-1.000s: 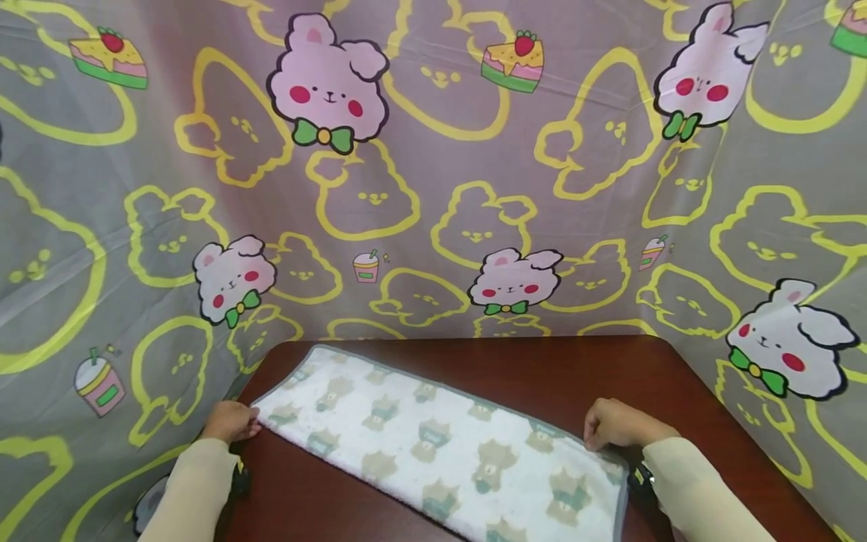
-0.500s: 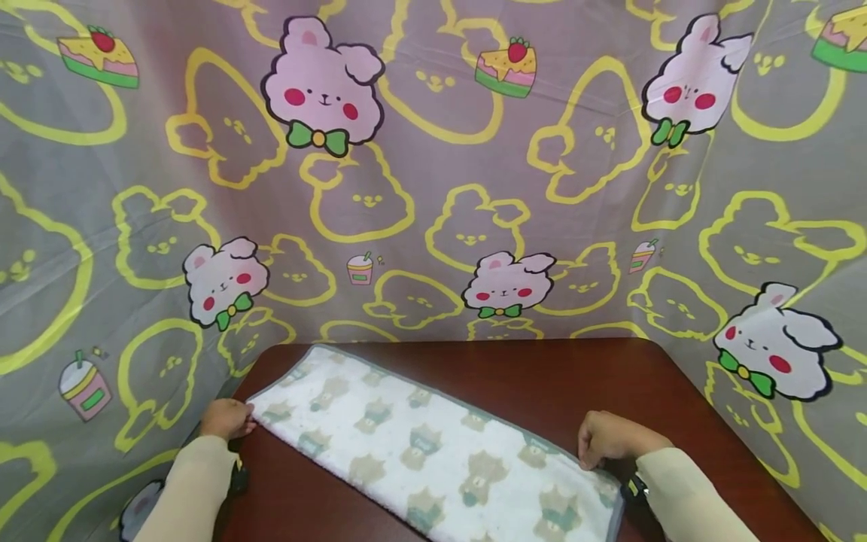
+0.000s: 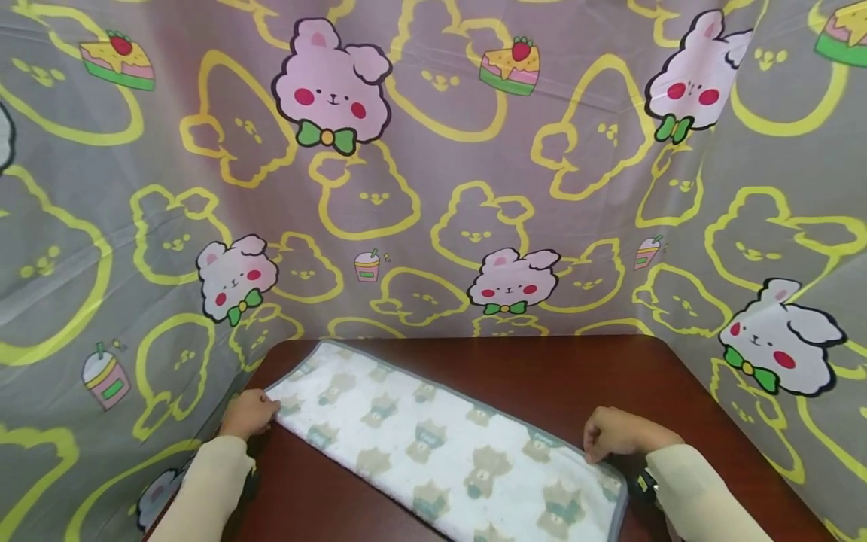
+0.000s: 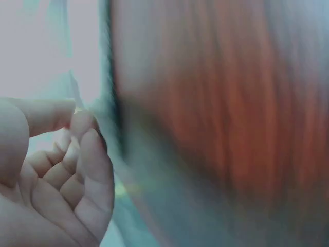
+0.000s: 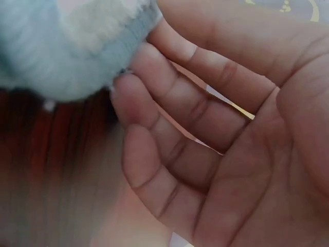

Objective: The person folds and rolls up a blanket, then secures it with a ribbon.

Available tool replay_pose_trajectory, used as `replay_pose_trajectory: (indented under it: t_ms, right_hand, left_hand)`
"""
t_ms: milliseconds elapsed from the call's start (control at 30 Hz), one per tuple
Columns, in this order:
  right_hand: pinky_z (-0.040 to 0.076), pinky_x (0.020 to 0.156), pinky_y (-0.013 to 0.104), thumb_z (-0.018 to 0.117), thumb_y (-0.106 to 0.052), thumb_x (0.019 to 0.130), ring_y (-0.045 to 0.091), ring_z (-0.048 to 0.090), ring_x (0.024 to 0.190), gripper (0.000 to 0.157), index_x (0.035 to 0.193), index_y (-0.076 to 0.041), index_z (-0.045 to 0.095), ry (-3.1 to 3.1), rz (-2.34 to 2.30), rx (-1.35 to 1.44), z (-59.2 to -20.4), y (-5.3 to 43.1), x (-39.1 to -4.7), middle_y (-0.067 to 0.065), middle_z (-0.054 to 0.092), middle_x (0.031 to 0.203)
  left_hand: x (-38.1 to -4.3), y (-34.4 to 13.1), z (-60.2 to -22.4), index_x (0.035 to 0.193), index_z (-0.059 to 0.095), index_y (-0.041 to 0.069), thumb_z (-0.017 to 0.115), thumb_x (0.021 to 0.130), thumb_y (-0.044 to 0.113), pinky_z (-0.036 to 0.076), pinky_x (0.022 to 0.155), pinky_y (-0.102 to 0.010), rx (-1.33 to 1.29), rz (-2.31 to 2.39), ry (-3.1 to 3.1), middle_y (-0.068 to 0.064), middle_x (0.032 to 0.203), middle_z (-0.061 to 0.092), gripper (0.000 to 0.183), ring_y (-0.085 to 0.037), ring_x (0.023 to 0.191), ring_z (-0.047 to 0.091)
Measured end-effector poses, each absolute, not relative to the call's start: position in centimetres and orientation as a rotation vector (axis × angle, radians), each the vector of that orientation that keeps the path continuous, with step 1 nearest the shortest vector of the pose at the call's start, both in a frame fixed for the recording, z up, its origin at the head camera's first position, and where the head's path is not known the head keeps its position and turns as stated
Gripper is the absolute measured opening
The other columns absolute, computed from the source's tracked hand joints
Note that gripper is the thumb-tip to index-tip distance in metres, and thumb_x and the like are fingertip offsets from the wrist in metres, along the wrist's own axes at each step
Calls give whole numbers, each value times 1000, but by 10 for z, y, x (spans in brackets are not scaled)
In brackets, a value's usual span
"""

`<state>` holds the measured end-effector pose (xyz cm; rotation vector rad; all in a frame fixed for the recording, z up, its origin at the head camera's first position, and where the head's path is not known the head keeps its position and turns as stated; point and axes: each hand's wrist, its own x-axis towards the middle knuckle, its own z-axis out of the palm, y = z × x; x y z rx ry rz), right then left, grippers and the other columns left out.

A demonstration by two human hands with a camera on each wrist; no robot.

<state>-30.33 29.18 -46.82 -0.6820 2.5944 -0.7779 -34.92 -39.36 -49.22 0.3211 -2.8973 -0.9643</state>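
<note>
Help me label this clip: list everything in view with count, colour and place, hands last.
Bear-print towel: one, white with beige-and-green bears and grey edging, slanted across the table.
Table: one, reddish-brown, under the towel.
Rabbit-print curtain: panel count unclear, grey with yellow outlines, behind and beside the table.
Wrist cameras: two, dark, one at each wrist.
Sleeves: two, cream, on the forearms.
Left hand: one, pinching the towel's left corner.
Right hand: one, gripping the towel's edge near its right end.

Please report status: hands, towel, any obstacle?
Left hand pinches towel corner; right hand holds its edge. Towel lies slanted on table. No obstacle seen on it.
</note>
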Motion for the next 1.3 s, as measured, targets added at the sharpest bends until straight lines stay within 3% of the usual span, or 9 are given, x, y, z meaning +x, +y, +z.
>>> replay_pose_trajectory:
  t_ms: [200,367,667,900,1133,1300]
  right_hand:
    - [43,52,31,82,-14,76,14,53,61,15,75,-13,67,2595,-796,-609,-466,295,-294,-4,60,68]
    - [43,52,32,80,-15,79,15,52,61,13,80,-11,67,2594,-821,-598,-464,294,-286,-2,59,70]
    - [44,55,35,77,-14,82,19,54,66,10,84,-10,67,2592,-831,-529,-464,290,-280,0,60,75]
    - [44,56,35,75,-16,84,18,53,67,9,83,-11,67,2624,-803,-524,-463,293,-278,-1,60,76]
    - [46,62,39,72,-22,88,19,56,73,9,86,-13,70,2587,-822,-606,-464,296,-281,-2,63,80]
    - [45,60,34,67,-29,92,13,54,68,15,85,-16,70,2526,-846,-648,-465,299,-283,-6,62,76]
  left_hand:
    - [-341,-339,-479,74,58,9,66,88,18,39,51,-33,-39,-739,-2954,-2,62,53,19,-18,55,49]
    - [-330,-288,-471,73,57,12,70,87,13,41,55,-33,-364,-714,-2941,4,63,52,18,-14,57,47]
    - [-307,-210,-466,76,58,19,67,91,15,43,58,-31,-863,-572,-2884,12,68,54,17,-7,60,47]
    - [-296,-168,-470,81,62,19,69,90,18,45,61,-27,-1072,-496,-2883,14,73,55,12,-3,64,49]
    - [-286,-137,-467,73,56,21,70,88,18,40,55,-23,-1210,-357,-2826,17,62,47,21,-2,55,42]
    - [-275,-114,-462,73,58,21,69,87,19,39,55,-19,-1333,-308,-2792,17,62,47,18,0,56,42]
